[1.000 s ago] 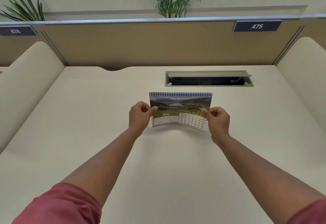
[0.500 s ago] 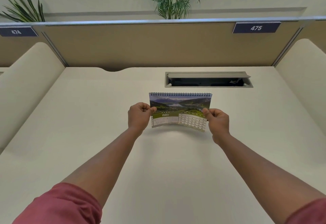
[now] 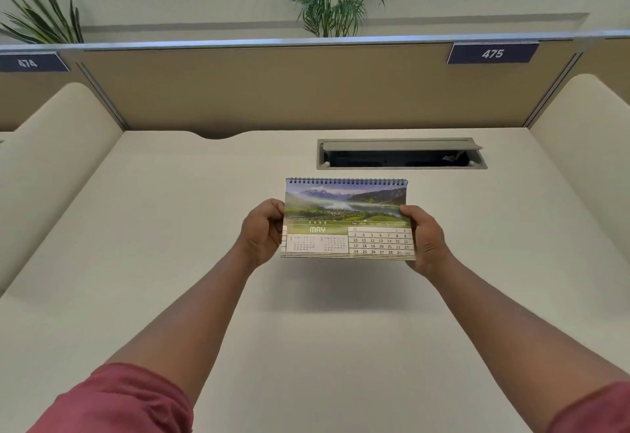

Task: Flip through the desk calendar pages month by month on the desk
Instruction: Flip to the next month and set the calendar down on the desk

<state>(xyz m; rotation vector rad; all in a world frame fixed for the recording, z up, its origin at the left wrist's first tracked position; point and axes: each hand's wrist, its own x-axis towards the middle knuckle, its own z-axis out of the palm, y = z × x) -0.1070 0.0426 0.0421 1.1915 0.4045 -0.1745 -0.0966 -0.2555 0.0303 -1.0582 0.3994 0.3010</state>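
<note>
A spiral-bound desk calendar (image 3: pixel 346 218) is held up above the cream desk (image 3: pixel 170 262), casting a shadow below it. Its front page shows a mountain-lake photo over a green MAY banner and a date grid. My left hand (image 3: pixel 260 233) grips its left edge, fingers curled behind and thumb at the front. My right hand (image 3: pixel 426 240) grips the right edge the same way. The page lies flat against the stack, and the wire binding runs along the top.
An open grey cable hatch (image 3: pixel 400 154) is set into the desk just behind the calendar. A tan partition (image 3: pixel 306 88) with number plates 474 and 475 closes the back. Rounded cream side dividers (image 3: pixel 51 146) flank the desk. Potted palms stand beyond the partition.
The MAY page was bowed between my pinching fingers; now it lies flat. Both hands have shifted to the calendar's side edges, and the calendar sits higher off the desk.
</note>
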